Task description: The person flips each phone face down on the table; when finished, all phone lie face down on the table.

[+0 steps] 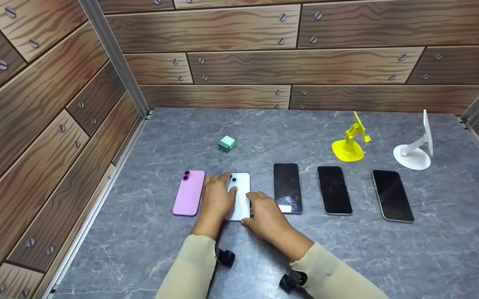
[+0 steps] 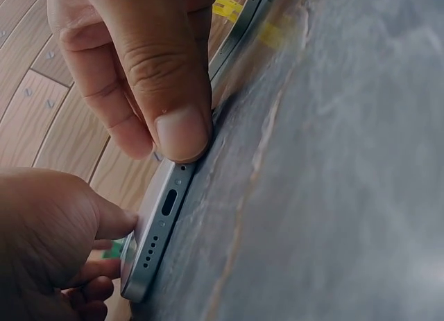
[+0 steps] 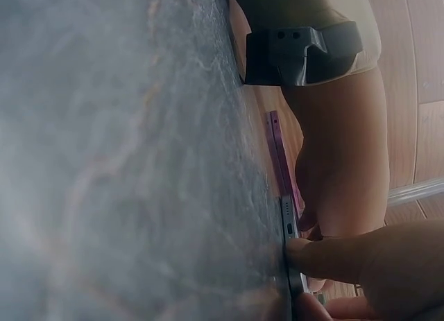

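A white phone lies back up in a row of phones on the grey marble table. My left hand covers its left edge, with a fingertip near the camera lenses. In the left wrist view that hand touches the phone's long side with curled fingers. My right hand holds the near right corner. Its thumb presses the bottom edge beside the charging port. In the right wrist view the right hand pinches the phone's edge.
A pink phone lies just left of the white one. Three phones lie screen up to the right. Farther back stand a green charger cube, a yellow stand and a white stand. Wood-pattern walls enclose the table.
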Action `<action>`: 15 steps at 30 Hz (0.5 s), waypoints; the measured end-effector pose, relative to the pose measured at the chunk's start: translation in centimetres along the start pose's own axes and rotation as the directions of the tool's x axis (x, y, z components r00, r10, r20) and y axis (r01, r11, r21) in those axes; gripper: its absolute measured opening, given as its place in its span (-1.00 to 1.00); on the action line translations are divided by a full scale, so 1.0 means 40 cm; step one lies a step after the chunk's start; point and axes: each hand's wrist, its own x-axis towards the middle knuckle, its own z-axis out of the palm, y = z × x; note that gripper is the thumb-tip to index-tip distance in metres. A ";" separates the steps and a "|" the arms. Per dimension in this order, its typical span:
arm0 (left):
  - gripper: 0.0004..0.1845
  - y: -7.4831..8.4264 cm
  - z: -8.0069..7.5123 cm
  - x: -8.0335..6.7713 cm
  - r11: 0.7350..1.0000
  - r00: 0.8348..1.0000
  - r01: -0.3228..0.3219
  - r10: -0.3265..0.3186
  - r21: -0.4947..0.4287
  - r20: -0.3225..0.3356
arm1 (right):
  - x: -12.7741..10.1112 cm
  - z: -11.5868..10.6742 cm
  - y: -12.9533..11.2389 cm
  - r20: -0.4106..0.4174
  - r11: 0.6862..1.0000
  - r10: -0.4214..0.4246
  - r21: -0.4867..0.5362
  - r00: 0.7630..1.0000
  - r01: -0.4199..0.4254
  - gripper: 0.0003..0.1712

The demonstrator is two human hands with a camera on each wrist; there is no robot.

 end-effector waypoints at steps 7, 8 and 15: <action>-0.59 -0.001 0.003 -0.002 1.000 1.000 -0.022 0.023 0.018 -0.004 | -0.004 0.001 -0.002 -0.014 0.999 -0.030 -0.026 0.999 0.030 -0.22; -0.59 0.000 0.003 -0.003 1.000 1.000 -0.024 0.024 0.019 -0.003 | -0.005 0.001 -0.002 -0.017 0.999 -0.035 -0.030 0.999 0.034 -0.23; -0.59 0.001 -0.002 -0.005 0.999 0.999 -0.032 0.032 0.017 -0.005 | -0.005 -0.006 -0.003 -0.006 1.000 -0.023 0.003 1.000 0.023 -0.23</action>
